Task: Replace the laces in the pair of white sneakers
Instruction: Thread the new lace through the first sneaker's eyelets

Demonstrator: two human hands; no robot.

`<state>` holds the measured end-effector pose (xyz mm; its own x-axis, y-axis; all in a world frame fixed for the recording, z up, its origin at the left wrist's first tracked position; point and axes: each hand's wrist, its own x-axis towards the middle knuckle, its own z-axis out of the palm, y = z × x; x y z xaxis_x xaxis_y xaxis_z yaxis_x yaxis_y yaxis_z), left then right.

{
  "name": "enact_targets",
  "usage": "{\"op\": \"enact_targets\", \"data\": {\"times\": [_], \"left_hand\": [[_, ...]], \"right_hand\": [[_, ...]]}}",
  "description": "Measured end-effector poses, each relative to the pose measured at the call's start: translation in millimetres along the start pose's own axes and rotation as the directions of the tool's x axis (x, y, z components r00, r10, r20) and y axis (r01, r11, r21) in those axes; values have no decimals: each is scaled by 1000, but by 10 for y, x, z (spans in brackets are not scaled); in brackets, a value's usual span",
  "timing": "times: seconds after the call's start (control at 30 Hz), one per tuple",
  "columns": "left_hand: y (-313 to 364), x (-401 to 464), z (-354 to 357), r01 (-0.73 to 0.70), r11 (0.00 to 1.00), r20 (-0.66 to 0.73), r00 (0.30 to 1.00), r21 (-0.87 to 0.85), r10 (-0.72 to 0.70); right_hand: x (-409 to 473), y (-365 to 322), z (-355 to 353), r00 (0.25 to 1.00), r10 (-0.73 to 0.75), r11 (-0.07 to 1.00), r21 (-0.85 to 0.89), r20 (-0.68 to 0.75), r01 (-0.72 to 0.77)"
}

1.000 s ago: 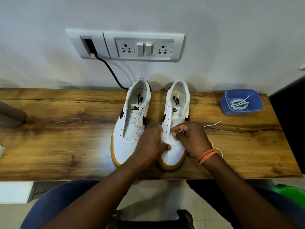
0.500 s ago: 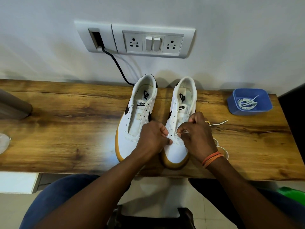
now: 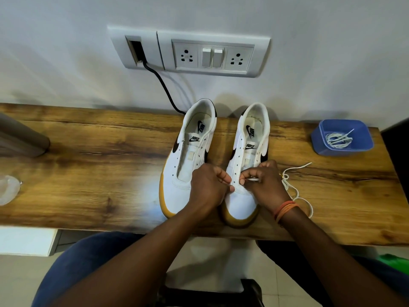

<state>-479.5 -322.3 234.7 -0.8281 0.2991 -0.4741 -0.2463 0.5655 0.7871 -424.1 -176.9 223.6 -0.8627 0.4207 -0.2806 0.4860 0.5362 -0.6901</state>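
lace tip [image 3: 252, 179] pinched in the right hand [image 3: 265, 185] at a low eyelet of the right sneaker [image 3: 240, 196]; left hand [image 3: 207, 189] grips its toe. loose lace trails right of the fingers, so a snag could yank the tip free.

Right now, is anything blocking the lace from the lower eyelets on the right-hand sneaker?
Nothing visible does. The right hand pinches the white lace at the right-hand sneaker, the left hand grips its other edge, and the eyelets between them show open.
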Motion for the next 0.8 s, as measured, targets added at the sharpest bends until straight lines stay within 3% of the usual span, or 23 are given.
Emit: {"op": "enact_targets", "data": {"times": [0.3,0.43,0.8], "left_hand": [[-14,-17,12,-8,1000,-9,1000,-14,8],[-17,-33,45,-69,996,-32,997,51,71],[30,-5,-6,-270,907,19,960,324,279]], "right_hand": [[85,107,51,998,15,1000,22,69,-17],[98,107,58,998,16,998,-60,54,-13],[108,106,-30,990,-42,996,-75,137,53]]}}
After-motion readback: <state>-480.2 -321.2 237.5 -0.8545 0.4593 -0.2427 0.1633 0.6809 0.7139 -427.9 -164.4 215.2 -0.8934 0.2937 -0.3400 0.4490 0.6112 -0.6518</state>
